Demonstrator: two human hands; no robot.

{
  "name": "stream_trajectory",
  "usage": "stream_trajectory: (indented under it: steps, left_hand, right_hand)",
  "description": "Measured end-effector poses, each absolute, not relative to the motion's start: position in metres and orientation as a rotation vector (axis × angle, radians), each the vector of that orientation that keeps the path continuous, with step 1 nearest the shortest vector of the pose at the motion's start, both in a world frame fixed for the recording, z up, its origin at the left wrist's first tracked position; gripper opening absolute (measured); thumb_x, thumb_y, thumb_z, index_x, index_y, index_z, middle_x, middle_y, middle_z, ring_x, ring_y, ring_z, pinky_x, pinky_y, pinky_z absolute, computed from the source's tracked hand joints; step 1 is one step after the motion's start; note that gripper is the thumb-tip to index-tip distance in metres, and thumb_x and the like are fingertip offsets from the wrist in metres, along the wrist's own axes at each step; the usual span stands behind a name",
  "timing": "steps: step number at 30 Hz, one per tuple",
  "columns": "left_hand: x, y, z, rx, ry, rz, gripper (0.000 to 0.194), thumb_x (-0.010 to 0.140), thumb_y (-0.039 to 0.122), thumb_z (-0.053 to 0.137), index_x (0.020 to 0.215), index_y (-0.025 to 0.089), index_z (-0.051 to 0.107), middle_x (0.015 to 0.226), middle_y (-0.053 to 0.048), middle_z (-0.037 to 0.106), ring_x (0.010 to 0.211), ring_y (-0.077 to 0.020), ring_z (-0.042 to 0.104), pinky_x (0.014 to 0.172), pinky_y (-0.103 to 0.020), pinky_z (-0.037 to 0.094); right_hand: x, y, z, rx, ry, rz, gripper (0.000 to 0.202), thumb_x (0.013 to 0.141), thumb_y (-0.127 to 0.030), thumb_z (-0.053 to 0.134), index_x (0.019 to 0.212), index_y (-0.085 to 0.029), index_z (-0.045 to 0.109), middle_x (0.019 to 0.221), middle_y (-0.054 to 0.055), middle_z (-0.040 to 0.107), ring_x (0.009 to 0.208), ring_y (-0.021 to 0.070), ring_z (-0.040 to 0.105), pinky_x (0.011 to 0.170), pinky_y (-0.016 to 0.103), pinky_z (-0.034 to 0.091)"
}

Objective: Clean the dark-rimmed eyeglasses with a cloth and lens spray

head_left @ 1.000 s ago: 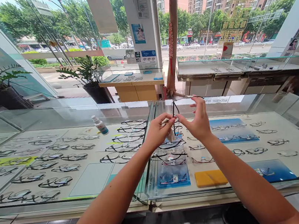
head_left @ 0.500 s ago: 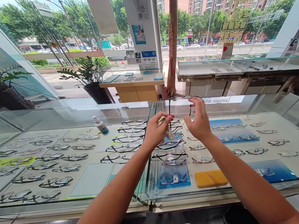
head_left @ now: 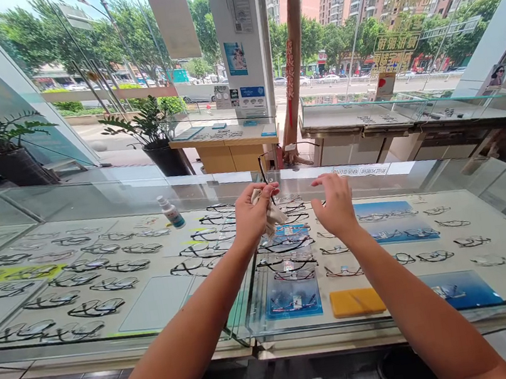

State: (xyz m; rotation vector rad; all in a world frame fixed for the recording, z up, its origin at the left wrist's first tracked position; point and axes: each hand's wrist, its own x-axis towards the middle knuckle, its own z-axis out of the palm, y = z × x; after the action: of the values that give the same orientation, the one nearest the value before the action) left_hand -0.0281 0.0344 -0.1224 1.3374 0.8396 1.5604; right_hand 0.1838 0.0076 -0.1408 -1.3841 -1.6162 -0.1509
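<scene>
In the head view, my left hand (head_left: 253,213) is closed on a pair of eyeglasses (head_left: 262,170) and a pale cleaning cloth (head_left: 275,216). One dark temple of the glasses sticks up above my fingers; much of the frame is hard to make out against the background. The cloth hangs below my thumb. To the right, my right hand (head_left: 334,206) hovers over the glass counter (head_left: 195,182), thumb and fingers apart with nothing seen between them. Both hands are above rows of glasses on display under the glass.
A small white spray bottle (head_left: 171,212) stands on the counter to the left. Inside the case lie many spectacle frames, blue trays (head_left: 294,310) and a yellow case (head_left: 357,302). Beyond the counter are a wooden post (head_left: 294,56), potted plants (head_left: 167,158) and more display cases (head_left: 234,130).
My left hand has moved left and slightly up with the glasses and cloth. My right hand has come away from the glasses, which it was beside before, and sits slightly lower.
</scene>
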Motion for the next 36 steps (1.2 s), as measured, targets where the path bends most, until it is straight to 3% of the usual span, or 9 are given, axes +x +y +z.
stream_trajectory:
  steps: [9,14,16,36]
  left_hand:
    - [-0.029,0.03,-0.124,1.652,0.894,1.424,0.05,0.089,0.071,0.082,0.095,0.022,0.075,0.114,-0.01,0.083,0.089,-0.0238,0.079,0.075,-0.034,0.058]
    - [-0.028,0.029,-0.124,1.77,0.842,1.445,0.039,0.09,0.06,0.084,0.091,0.022,0.079,0.129,-0.013,0.08,0.118,-0.0297,0.076,0.108,-0.045,0.057]
    - [-0.028,0.028,-0.124,1.803,0.818,1.441,0.035,0.091,0.057,0.084,0.091,0.022,0.081,0.13,-0.015,0.08,0.126,-0.0311,0.074,0.114,-0.046,0.053]
    - [-0.029,0.027,-0.123,1.817,0.723,1.314,0.039,0.092,0.06,0.085,0.091,0.021,0.084,0.131,-0.016,0.077,0.132,-0.033,0.07,0.118,-0.048,0.051]
  right_hand:
    - [0.169,-0.008,-0.129,-1.167,-1.758,-0.087,0.025,0.099,-0.036,0.068,0.12,-0.023,0.073,0.13,0.013,0.076,0.127,0.0358,0.063,0.111,0.055,0.048]
    - [0.164,-0.009,-0.131,-1.087,-1.884,-0.024,0.037,0.099,-0.041,0.073,0.132,-0.024,0.074,0.136,0.013,0.077,0.128,0.0352,0.066,0.115,0.055,0.05]
    - [0.164,-0.008,-0.133,-1.097,-1.896,-0.015,0.04,0.099,-0.042,0.075,0.133,-0.022,0.074,0.137,0.015,0.077,0.128,0.036,0.067,0.114,0.055,0.052]
    - [0.164,-0.004,-0.138,-0.943,-1.891,0.079,0.025,0.104,-0.033,0.067,0.123,-0.021,0.079,0.126,0.015,0.083,0.12,0.0345,0.073,0.109,0.057,0.059]
